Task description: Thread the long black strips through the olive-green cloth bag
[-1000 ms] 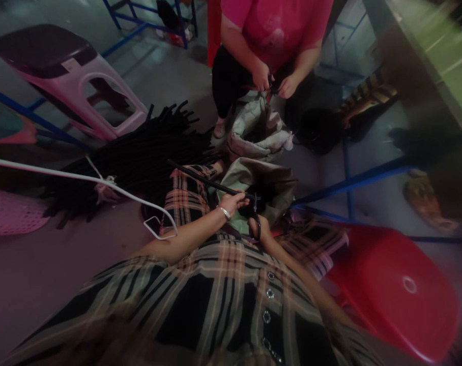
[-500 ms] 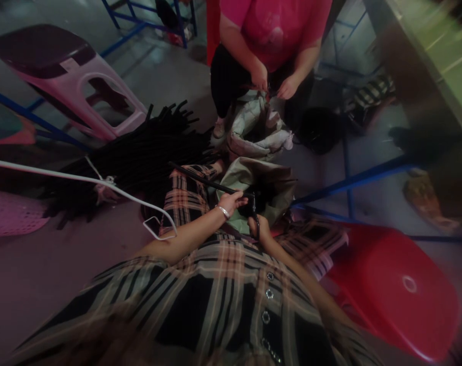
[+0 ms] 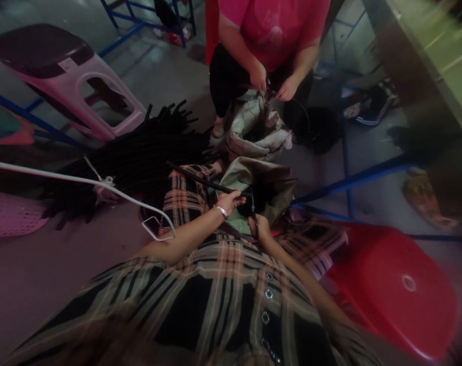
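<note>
Seen from above, a slim black tube (image 3: 204, 180) is pinched near one end between the thumb and fingers of the wearer's left hand (image 3: 229, 202); its longer part slants up and left across a leg in plaid trousers (image 3: 183, 195). The dark handles of a pair of scissors (image 3: 253, 209) are gripped by the curled fingers of the right hand (image 3: 259, 226), with the blades held up at the tube's near end; whether they are touching it cannot be told. Both hands are held at the near rim of a grey-green sack (image 3: 234, 179), whose inside is too dark to make out. To the left, a large bundle of black tubes (image 3: 139, 147) is bound with white string (image 3: 108, 182). Beyond, a second, pale sack (image 3: 246, 145) is placed below the hands of a co-worker in a pink T-shirt (image 3: 272, 30). At right, a red plastic stool (image 3: 399, 310) is seen.
</note>
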`<state>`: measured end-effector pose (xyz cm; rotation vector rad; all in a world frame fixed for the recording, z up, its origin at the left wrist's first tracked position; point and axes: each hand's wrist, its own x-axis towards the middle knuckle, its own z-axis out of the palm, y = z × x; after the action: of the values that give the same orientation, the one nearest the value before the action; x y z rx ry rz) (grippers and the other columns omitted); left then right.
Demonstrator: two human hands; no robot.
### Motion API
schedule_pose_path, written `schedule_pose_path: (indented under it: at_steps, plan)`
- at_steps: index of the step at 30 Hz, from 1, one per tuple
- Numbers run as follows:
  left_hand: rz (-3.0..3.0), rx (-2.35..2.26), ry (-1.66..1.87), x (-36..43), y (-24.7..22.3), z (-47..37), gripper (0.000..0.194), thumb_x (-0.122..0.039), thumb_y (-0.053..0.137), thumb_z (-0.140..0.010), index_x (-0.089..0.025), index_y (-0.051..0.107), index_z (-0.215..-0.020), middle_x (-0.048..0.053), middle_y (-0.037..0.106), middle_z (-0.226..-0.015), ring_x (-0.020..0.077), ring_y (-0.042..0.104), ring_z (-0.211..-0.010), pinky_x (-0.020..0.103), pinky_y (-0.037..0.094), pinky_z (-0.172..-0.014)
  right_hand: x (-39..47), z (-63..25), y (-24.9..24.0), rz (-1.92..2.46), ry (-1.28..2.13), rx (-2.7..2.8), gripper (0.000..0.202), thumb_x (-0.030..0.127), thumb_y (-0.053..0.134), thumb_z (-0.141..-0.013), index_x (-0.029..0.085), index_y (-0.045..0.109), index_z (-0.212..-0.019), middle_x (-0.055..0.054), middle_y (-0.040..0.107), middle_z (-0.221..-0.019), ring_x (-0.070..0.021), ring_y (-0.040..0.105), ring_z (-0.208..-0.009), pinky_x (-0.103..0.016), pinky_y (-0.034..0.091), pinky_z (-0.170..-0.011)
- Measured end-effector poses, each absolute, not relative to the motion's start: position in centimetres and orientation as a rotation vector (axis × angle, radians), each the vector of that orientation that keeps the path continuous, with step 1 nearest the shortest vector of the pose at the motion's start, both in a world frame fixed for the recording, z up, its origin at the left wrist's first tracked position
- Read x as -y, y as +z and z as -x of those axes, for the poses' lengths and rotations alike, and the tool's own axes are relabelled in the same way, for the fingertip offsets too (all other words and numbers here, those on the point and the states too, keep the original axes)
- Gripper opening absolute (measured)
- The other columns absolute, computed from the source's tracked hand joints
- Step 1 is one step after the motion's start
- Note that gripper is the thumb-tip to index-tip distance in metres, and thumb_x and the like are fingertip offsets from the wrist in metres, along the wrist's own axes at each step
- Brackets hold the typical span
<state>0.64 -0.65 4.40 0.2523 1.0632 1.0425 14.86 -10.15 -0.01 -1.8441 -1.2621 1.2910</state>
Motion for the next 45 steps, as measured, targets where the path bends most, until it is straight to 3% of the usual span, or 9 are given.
schedule_pose_path:
  at_steps: [5,12,17,23,32,45]
  plan:
    - [-0.209,-1.062,1.059,0.5,4.4,-0.5,0.018,-0.01,0.071,-0.07,-0.01,0.058,-0.083,0.003,0.064,-0.064,0.0154,0.066,-0.055,0.027,0.055,-0.056,10.1,-14.5,0.8,1.798,1.405,1.03,0.014,0.032,0.049,-0.066,0.022,0.043,-0.059,0.006,0.038,-0.044,-0.009,0.037,-0.038,-0.021,0.029,-0.039]
    - [-0.147,-1.007,1.079,0.0,4.4,-0.4,0.017,-0.015,0.072,-0.073,-0.01,0.059,-0.083,0.004,0.066,-0.066,0.0158,0.066,-0.056,0.027,0.055,-0.056,9.9,-14.2,2.4,1.762,1.431,1.249,0.018,0.036,0.048,-0.073,0.019,0.05,-0.066,0.001,0.055,-0.055,-0.0124,0.052,-0.051,-0.022,0.04,-0.051]
    - [-0.158,-1.019,1.047,0.4,4.5,-0.9,0.015,-0.014,0.072,-0.074,-0.008,0.061,-0.082,0.005,0.067,-0.065,0.0154,0.066,-0.057,0.026,0.056,-0.057,10.1,-14.3,2.1,1.708,1.444,1.356,0.021,0.041,0.049,-0.076,0.02,0.054,-0.075,0.002,0.056,-0.06,-0.0133,0.052,-0.058,-0.024,0.041,-0.058]
    - [-0.21,-1.029,1.007,1.3,4.6,-1.5,0.019,-0.009,0.072,-0.072,-0.009,0.063,-0.089,0.004,0.066,-0.066,0.0149,0.066,-0.058,0.024,0.055,-0.055,10.0,-14.3,2.1,1.71,1.423,1.39,0.019,0.036,0.048,-0.075,0.02,0.055,-0.08,0.002,0.056,-0.066,-0.0133,0.051,-0.061,-0.024,0.04,-0.059]
    - [-0.262,-1.039,0.975,1.9,4.7,-1.7,0.017,-0.007,0.071,-0.07,-0.007,0.064,-0.085,0.006,0.067,-0.067,0.0149,0.066,-0.058,0.025,0.055,-0.056,9.8,-14.2,2.5,1.736,1.464,1.273,0.02,0.038,0.046,-0.074,0.019,0.053,-0.072,0.002,0.055,-0.062,-0.013,0.051,-0.058,-0.024,0.039,-0.056]
    - [-0.257,-1.012,0.974,2.0,5.0,-1.8,0.016,-0.006,0.071,-0.07,-0.007,0.064,-0.084,0.006,0.067,-0.067,0.0146,0.066,-0.058,0.024,0.055,-0.055,9.9,-14.2,2.5,1.675,1.415,1.35,0.019,0.037,0.044,-0.076,0.02,0.052,-0.076,0.001,0.054,-0.064,-0.0134,0.049,-0.059,-0.024,0.038,-0.057]
